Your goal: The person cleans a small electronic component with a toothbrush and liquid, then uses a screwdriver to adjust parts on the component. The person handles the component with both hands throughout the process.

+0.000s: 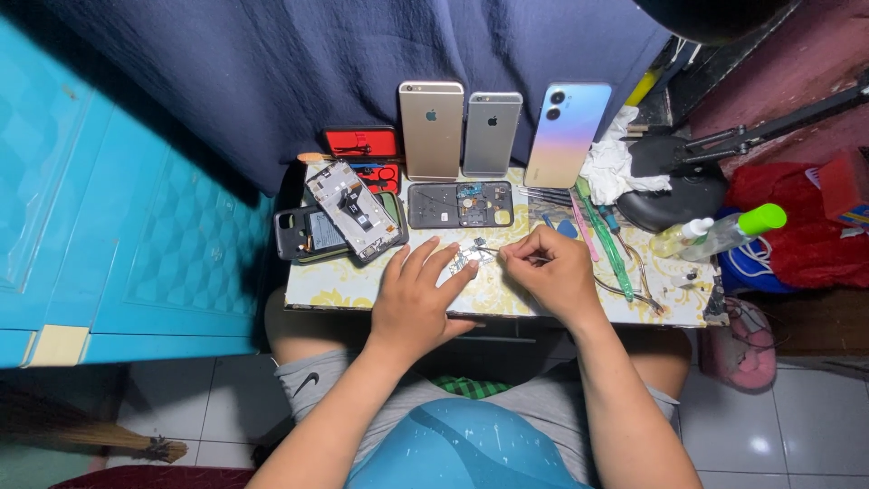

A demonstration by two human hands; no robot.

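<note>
- Small silvery part on desk, centre front; too small and glinting to identify.
- Left hand flat, fingers spread and released, tips pressing the part.
- Right hand fingers pinched on thin tweezers; tips meet the part, handle hidden inside the grip.
- Opened phone frame just behind; inner pieces hard to make out.
- Detached screen panel tilted over dark phone back, left rear.
- Three phones upright against dark blue cloth.
- Spray bottle lying at right edge.
- Desk patterned yellow-white; turquoise cabinet left, white tiled floor below.
</note>
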